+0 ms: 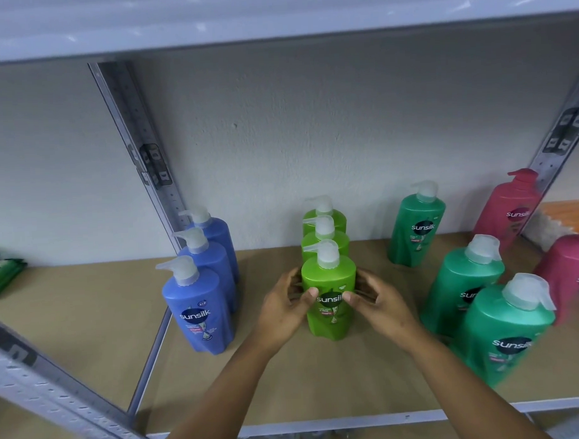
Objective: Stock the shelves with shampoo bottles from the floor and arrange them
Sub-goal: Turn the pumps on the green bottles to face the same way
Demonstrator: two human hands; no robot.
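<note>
While both hands steady it, the front light-green bottle (329,296) stands upright on the brown shelf board (88,325), foremost of a file of three light-green pump bottles running back toward the wall. Left hand (284,309): fingers curled round the bottle's left flank, thumb on the label face. Right hand (378,303): same hold mirrored on the right flank, thumb meeting the label from the other side. Item held, not lifted, so far as can be judged; base appears seated on the board. Neighbouring stock: blue bottles (199,308), file of three, to the left; dark-green bottles (464,285), three, to the right, their line looser and slanting; pink bottles (511,208) at far right, partly cut off. Handling note, as judgement: the step is squaring the front bottle to its file. Turn it with even pressure from both palms so the label faces straight out and the pump spout (310,248) points left like the two behind; slide, do not tip, since the tall body with its heavy pump head may rock; keep it close to the second bottle without knocking it back. Dark-green file likely wants straightening after.
</note>
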